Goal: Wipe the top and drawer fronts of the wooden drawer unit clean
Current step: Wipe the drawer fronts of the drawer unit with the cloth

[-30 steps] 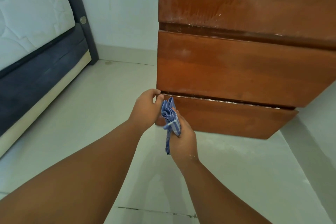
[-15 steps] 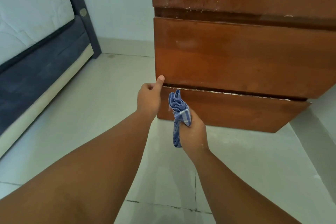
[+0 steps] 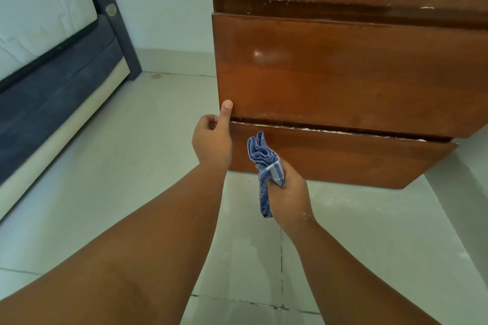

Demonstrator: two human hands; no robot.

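Note:
The wooden drawer unit point(image 3: 343, 74) fills the upper right, with three brown drawer fronts; white dust lines the gaps between them. The bottom drawer point(image 3: 343, 158) juts out a little. My left hand point(image 3: 212, 138) is a loose fist at the unit's left edge, its thumb raised and touching the lower left corner of the middle drawer front. My right hand point(image 3: 286, 191) is closed around a bunched blue checked cloth point(image 3: 261, 153), which sticks up in front of the bottom drawer's left part and hangs below my fist. The unit's top is out of view.
A bed point(image 3: 52, 74) with a white mattress and dark grey frame runs along the left. Pale floor tiles point(image 3: 132, 166) spread between the bed and the unit. A white wall point(image 3: 163, 8) stands behind.
My left hand let go of the cloth and drew left to the drawer corner, thumb raised. My right hand with the cloth shifted slightly right and down. The view tilted a little.

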